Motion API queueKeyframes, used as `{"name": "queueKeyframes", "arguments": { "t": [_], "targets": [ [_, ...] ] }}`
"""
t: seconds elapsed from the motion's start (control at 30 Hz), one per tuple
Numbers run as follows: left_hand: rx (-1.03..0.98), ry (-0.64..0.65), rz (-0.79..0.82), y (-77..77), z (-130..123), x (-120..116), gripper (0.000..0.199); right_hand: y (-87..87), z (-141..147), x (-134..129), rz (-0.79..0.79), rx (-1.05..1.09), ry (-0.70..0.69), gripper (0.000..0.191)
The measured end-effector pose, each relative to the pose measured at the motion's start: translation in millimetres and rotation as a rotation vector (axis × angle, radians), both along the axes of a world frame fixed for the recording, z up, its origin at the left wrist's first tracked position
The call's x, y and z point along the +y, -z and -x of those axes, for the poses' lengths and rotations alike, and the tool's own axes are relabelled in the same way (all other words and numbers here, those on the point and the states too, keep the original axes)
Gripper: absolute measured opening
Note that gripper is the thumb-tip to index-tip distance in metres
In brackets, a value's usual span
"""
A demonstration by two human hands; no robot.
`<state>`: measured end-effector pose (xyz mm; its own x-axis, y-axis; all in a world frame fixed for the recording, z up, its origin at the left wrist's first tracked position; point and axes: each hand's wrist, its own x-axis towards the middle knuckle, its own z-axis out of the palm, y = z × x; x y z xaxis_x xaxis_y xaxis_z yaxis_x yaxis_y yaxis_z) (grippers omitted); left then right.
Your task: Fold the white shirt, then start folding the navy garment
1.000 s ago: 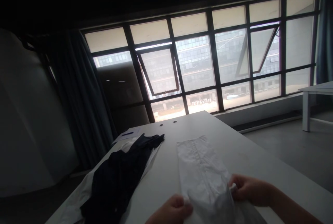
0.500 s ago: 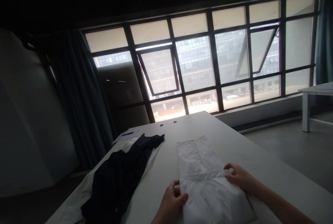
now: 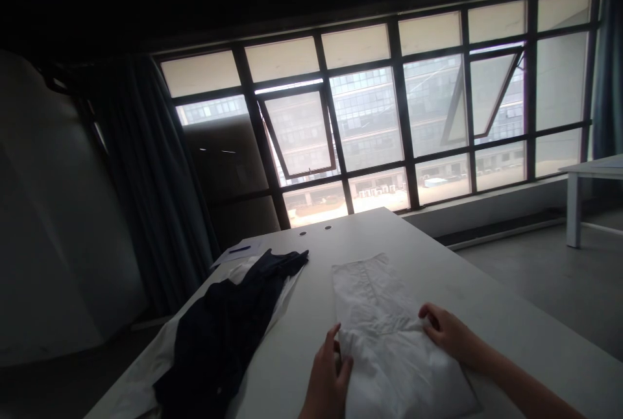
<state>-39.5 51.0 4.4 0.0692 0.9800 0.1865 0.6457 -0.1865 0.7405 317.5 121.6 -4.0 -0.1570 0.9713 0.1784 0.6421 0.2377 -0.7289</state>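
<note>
A white garment (image 3: 384, 354) lies lengthwise on the white table (image 3: 353, 234), folded into a long strip with a seam down its far part and creases across its middle. At its left edge is my left hand (image 3: 328, 367), index finger stretched forward and thumb apart from it, touching the cloth. Across from it, my right hand (image 3: 450, 335) has thumb and fingers curled together on the garment's right edge, pinching the fabric. The near end of the garment runs out of view at the bottom.
Left of the garment, a dark navy garment (image 3: 219, 335) is heaped over white cloth (image 3: 148, 367). Paper with a blue pen (image 3: 239, 250) lies at the far left corner. Two round holes mark the far tabletop. Another white table (image 3: 574, 205) stands at right, by the windows.
My left hand's fingers have loosened and straightened, with the index finger moving forward along the garment's edge. The right hand has barely moved, and the garment's creases have shifted slightly.
</note>
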Motion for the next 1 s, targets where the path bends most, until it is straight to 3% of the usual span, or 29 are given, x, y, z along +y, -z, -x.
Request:
{"name": "queueKeyframes", "arguments": {
  "t": [0.17, 0.33, 0.5, 0.67, 0.77, 0.8, 0.87, 0.93, 1.0],
  "targets": [
    [0.157, 0.098, -0.124, 0.6, 4, 2, 0.065, 11.7, -8, 3, -0.103, -0.133, -0.010, 0.021],
    [0.161, 0.181, -0.189, -11.9, 6, -3, 0.039, -5.2, -5, -3, -0.174, -0.160, 0.017, 0.014],
    [0.177, 0.087, -0.142, -5.8, 6, 1, 0.044, -17.9, 5, -11, -0.243, -0.082, -0.111, 0.017],
    [0.277, 0.018, -0.079, -4.8, 7, 2, 0.047, -0.3, 5, -7, -0.161, -0.110, -0.198, 0.033],
    [0.274, 0.037, -0.218, -16.2, 6, -7, 0.047, 4.6, 5, -5, -0.145, -0.132, -0.175, 0.034],
    [0.275, 0.097, -0.281, -19.0, 3, -10, 0.046, 4.3, 5, -5, -0.144, -0.138, -0.167, 0.033],
    [0.290, 0.335, -0.336, -18.7, -9, -17, 0.043, 2.4, 7, -5, -0.145, -0.154, -0.159, 0.033],
    [0.307, 0.651, -0.256, -9.6, -27, -21, 0.038, 0.3, 8, -6, -0.154, -0.170, -0.159, 0.033],
    [0.279, 0.764, -0.176, 3.2, -43, -22, 0.040, -0.8, 8, -6, -0.165, -0.181, -0.161, 0.033]
  ]
}}
